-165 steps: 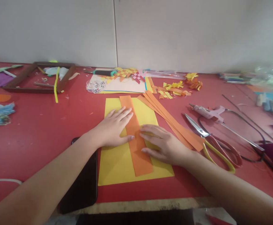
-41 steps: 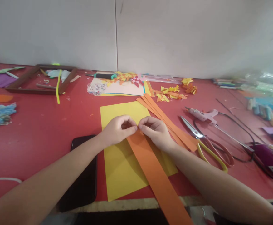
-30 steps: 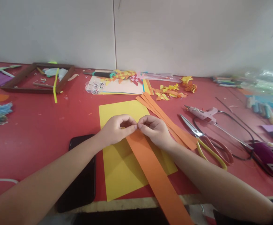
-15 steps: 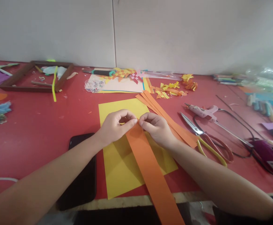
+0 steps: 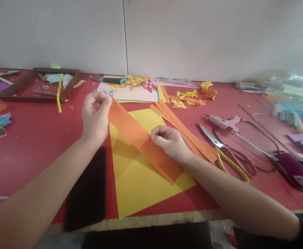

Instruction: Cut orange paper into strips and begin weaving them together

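My left hand (image 5: 96,116) is raised at the left, its thumb and fingers pinching the upper end of an orange paper strip (image 5: 133,133). The strip slants down to the right, over a yellow paper sheet (image 5: 130,186) lying on the red table. At the strip's right edge, about midway along, my right hand (image 5: 169,141) is closed in a pinch; its fingertips partly hide the contact. More orange strips (image 5: 190,138) lie fanned out just beyond my right hand. Scissors (image 5: 221,148) with red and yellow handles rest right of them.
A black phone (image 5: 87,193) lies under my left forearm. To the right are a pink glue gun (image 5: 225,122) with its cord and a magenta device (image 5: 295,169). Farther back sit a brown frame (image 5: 29,98), a cutter (image 5: 113,81) and yellow-orange paper scraps (image 5: 187,98).
My left hand has moved left and up with the strip's end. The strip's lower end has come up from beyond the table edge onto the yellow sheet. My right hand stays almost in place.
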Available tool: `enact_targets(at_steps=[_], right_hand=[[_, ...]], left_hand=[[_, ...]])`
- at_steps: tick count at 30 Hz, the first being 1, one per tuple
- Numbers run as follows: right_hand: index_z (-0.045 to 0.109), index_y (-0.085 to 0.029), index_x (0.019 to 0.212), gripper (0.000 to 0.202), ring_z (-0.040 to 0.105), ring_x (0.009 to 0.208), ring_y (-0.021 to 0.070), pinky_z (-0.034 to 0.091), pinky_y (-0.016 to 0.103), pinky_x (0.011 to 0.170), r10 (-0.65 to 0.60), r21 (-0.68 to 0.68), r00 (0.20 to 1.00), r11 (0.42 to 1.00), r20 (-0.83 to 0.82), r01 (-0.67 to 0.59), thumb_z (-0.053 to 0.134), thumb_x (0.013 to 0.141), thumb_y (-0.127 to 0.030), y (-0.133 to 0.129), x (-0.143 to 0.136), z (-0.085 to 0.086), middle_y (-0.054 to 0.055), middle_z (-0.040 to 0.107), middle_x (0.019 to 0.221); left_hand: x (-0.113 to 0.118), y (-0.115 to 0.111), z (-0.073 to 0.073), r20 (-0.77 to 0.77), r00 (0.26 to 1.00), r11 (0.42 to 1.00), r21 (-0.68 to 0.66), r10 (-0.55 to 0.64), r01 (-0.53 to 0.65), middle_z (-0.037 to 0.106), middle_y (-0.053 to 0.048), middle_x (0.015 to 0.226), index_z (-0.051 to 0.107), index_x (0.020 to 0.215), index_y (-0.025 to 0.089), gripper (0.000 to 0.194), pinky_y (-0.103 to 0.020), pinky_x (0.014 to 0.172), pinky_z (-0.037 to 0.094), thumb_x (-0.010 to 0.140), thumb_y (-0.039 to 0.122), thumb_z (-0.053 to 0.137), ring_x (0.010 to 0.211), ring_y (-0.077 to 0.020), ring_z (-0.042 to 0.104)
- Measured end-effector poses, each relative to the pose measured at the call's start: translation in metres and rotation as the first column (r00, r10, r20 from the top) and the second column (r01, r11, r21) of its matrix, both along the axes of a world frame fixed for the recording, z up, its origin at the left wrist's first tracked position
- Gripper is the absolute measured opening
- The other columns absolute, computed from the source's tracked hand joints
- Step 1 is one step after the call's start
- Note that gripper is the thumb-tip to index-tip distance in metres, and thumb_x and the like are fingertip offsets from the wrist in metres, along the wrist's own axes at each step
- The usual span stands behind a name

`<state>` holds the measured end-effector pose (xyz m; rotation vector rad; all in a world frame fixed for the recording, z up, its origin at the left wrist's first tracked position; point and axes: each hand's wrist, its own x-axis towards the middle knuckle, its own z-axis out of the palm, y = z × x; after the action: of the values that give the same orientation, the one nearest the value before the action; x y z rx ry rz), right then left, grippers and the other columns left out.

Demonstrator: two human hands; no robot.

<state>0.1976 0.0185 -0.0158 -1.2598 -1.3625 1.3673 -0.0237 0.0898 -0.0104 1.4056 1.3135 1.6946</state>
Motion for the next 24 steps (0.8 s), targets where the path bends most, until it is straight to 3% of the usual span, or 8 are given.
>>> enact_targets(at_steps=[2,3,6,8,10,12,17,24], right_hand=[[0.059,-0.020,0.068,0.011,0.037,0.052,0.0084,0.029,0.025,0.049,-0.033,-0.003,0.999,0.999,-0.007,0.033,0.065,0.069,-0.029,0.000,0.000,0.000,-0.004,0.053,0.062],[0.060,-0.020,0.068,0.011,0.037,0.052,0.0084,0.028,0.025,0.049,-0.054,-0.005,0.998,0.999,-0.018,0.054,0.065,0.069,-0.030,0.000,0.000,0.000,-0.004,0.052,0.062],[0.061,-0.020,0.072,0.015,0.036,0.050,0.0086,0.028,0.025,0.048,-0.110,-0.032,0.991,0.994,-0.072,0.108,0.066,0.073,-0.034,0.000,0.000,-0.003,-0.005,0.051,0.060],[0.062,-0.020,0.074,0.017,0.038,0.050,0.0087,0.029,0.024,0.048,-0.132,-0.047,0.987,0.991,-0.091,0.128,0.067,0.075,-0.036,-0.001,0.000,-0.005,-0.005,0.052,0.060],[0.062,-0.020,0.075,0.017,0.042,0.052,0.0092,0.031,0.024,0.049,-0.131,-0.051,0.985,0.991,-0.108,0.126,0.069,0.076,-0.036,-0.001,0.000,-0.007,-0.004,0.054,0.062],[0.063,-0.020,0.075,0.017,0.045,0.053,0.0096,0.033,0.024,0.050,-0.114,-0.050,0.987,0.993,-0.117,0.109,0.069,0.075,-0.035,-0.002,0.000,-0.007,-0.003,0.056,0.063],[0.063,-0.019,0.072,0.012,0.044,0.053,0.0084,0.032,0.023,0.050,-0.078,-0.042,0.993,0.996,-0.085,0.075,0.068,0.071,-0.030,-0.003,-0.001,-0.003,-0.004,0.057,0.063],[0.062,-0.019,0.068,0.007,0.049,0.053,0.0083,0.037,0.023,0.050,-0.046,-0.025,0.997,0.999,-0.060,0.045,0.065,0.069,-0.024,-0.002,0.000,-0.002,-0.004,0.057,0.061]], left_hand=[[0.008,-0.007,0.003,0.263,0.964,0.982,-0.170,-0.035,0.083,0.066,-0.003,0.102,0.055,0.101,0.028,0.032,-0.035,0.077,0.056,0.081,0.046,0.072,0.093,-0.0210,0.067],[0.013,-0.012,0.005,0.346,0.932,0.939,-0.270,-0.112,0.213,0.068,-0.004,0.100,0.057,0.099,0.026,0.034,-0.035,0.076,0.057,0.081,0.051,0.071,0.092,-0.0216,0.068],[0.031,-0.034,0.009,0.489,0.819,0.732,-0.433,-0.299,0.526,0.071,-0.007,0.092,0.063,0.092,0.021,0.042,-0.036,0.072,0.059,0.081,0.062,0.067,0.089,-0.0239,0.070],[0.040,-0.047,0.009,0.517,0.733,0.573,-0.466,-0.442,0.674,0.073,-0.007,0.089,0.067,0.091,0.019,0.038,-0.037,0.070,0.059,0.078,0.054,0.076,0.085,-0.0244,0.070],[0.046,-0.055,0.007,0.551,0.707,0.527,-0.477,-0.444,0.703,0.074,-0.006,0.088,0.070,0.091,0.018,0.034,-0.035,0.073,0.059,0.072,0.042,0.084,0.081,-0.0215,0.070],[0.048,-0.057,0.007,0.573,0.706,0.545,-0.464,-0.417,0.698,0.074,-0.005,0.085,0.072,0.086,0.016,0.031,-0.032,0.074,0.058,0.069,0.037,0.087,0.076,-0.0181,0.069],[0.045,-0.051,0.011,0.559,0.769,0.677,-0.437,-0.311,0.592,0.073,-0.002,0.080,0.070,0.079,0.016,0.028,-0.025,0.064,0.055,0.069,0.037,0.086,0.072,-0.0154,0.068],[0.023,-0.022,0.009,0.582,0.798,0.847,-0.337,-0.156,0.412,0.073,0.000,0.078,0.068,0.081,0.017,0.022,-0.023,0.058,0.055,0.069,0.025,0.085,0.066,-0.0142,0.069]])
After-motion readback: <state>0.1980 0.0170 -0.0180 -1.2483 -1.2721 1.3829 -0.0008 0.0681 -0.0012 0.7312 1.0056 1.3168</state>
